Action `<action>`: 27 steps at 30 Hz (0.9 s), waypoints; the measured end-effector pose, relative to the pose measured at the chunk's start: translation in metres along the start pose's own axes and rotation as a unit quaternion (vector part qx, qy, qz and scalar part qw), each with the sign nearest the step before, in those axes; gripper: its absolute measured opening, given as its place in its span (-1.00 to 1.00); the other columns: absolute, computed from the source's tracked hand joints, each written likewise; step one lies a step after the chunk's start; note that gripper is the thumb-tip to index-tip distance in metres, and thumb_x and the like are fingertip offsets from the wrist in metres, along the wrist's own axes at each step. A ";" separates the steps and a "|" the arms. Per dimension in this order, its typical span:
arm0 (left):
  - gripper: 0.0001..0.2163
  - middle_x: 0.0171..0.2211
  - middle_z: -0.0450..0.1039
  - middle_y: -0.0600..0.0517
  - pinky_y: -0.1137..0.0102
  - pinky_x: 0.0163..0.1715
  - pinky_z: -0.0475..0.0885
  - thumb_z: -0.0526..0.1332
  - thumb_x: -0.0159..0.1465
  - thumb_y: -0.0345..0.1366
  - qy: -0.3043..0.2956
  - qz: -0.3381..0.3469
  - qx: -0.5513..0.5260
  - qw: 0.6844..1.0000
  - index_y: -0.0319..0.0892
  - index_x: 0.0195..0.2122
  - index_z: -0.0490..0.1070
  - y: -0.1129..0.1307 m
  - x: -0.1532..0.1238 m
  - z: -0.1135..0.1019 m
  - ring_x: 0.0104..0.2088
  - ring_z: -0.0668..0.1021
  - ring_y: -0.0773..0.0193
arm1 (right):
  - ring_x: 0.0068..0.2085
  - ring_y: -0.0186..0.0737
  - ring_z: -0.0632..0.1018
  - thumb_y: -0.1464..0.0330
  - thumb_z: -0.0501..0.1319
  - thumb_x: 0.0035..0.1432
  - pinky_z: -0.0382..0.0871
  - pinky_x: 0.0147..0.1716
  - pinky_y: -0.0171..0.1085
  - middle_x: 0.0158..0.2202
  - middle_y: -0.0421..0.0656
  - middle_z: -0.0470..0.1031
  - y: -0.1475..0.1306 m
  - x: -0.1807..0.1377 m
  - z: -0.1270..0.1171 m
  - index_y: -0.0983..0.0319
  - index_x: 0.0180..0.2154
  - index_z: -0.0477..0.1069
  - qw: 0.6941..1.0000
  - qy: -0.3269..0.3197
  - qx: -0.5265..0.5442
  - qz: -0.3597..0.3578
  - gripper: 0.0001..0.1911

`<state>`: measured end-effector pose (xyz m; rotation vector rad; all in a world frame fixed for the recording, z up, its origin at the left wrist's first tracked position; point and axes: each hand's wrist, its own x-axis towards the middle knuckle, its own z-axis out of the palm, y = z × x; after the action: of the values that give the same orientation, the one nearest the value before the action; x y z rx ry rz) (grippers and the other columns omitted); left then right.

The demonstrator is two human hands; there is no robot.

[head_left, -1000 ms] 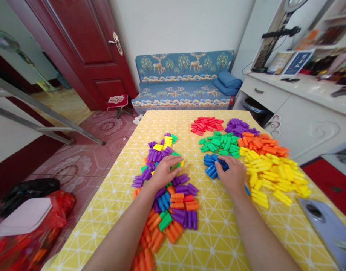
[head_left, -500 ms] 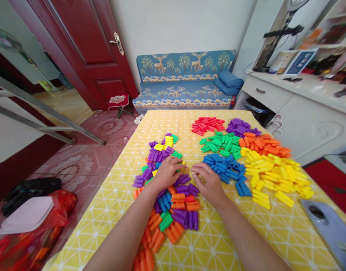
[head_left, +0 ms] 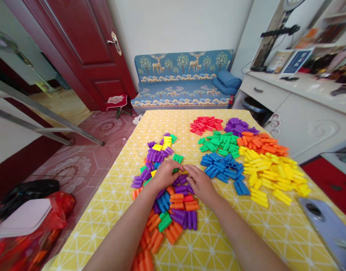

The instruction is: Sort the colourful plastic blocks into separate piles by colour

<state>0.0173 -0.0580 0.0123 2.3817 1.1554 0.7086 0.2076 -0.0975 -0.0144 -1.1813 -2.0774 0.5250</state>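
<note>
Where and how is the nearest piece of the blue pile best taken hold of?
Probably by the outer long sides of the blue piece, towards its near end, coming down from above on the near side. It seems to lie flat, its joined tubes running away from the viewer; its near end faces bare tablecloth, while its far end lies close against the blue pile.

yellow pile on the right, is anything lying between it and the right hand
Yes: the blue pile lies between the right hand and the yellow pile, its far side close to the yellow pieces.
</note>
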 end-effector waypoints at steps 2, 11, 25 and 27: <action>-0.87 -0.31 0.58 0.01 0.34 -0.16 0.38 0.28 0.12 -0.47 0.011 -0.008 -0.010 1.000 -0.15 -0.31 0.54 -0.002 -0.001 0.001 -0.24 0.55 0.21 | 0.05 -0.11 0.43 0.48 0.06 0.21 0.33 0.06 -0.05 0.02 -0.06 0.43 0.001 0.000 0.001 0.17 0.07 0.35 1.000 -0.001 0.008 -0.003 -0.60; -0.88 -0.32 0.57 0.01 0.35 -0.20 0.38 0.36 0.10 -0.38 0.015 -0.010 -0.030 0.999 -0.15 -0.30 0.55 -0.002 -0.001 0.000 -0.26 0.55 0.20 | -0.23 -0.21 0.48 0.47 0.13 0.18 0.40 -0.23 -0.21 -0.24 -0.12 0.46 0.003 0.001 -0.001 0.19 -0.13 0.44 0.999 0.027 0.045 0.008 -0.77; -0.86 -0.27 0.59 -0.01 0.33 -0.18 0.42 0.33 0.16 -0.26 0.002 -0.033 -0.044 0.998 -0.15 -0.27 0.54 -0.003 -0.002 -0.002 -0.23 0.57 0.19 | -0.22 -0.22 0.53 0.31 0.15 0.22 0.41 -0.17 -0.21 -0.21 -0.13 0.53 0.016 -0.027 -0.081 0.18 -0.16 0.48 0.945 0.313 -0.044 0.080 -0.80; -0.86 -0.26 0.59 -0.01 0.34 -0.18 0.42 0.32 0.16 -0.26 0.001 -0.033 -0.048 0.998 -0.15 -0.27 0.55 -0.004 -0.002 -0.002 -0.23 0.58 0.19 | -0.24 -0.18 0.54 0.26 0.17 0.20 0.41 -0.16 -0.17 -0.23 -0.10 0.54 0.036 -0.046 -0.111 0.21 -0.15 0.50 0.896 0.409 -0.109 0.136 -0.76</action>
<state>0.0131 -0.0568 0.0110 2.2548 1.1684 0.7284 0.3259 -0.1175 0.0227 -1.4987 -1.2661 -0.1088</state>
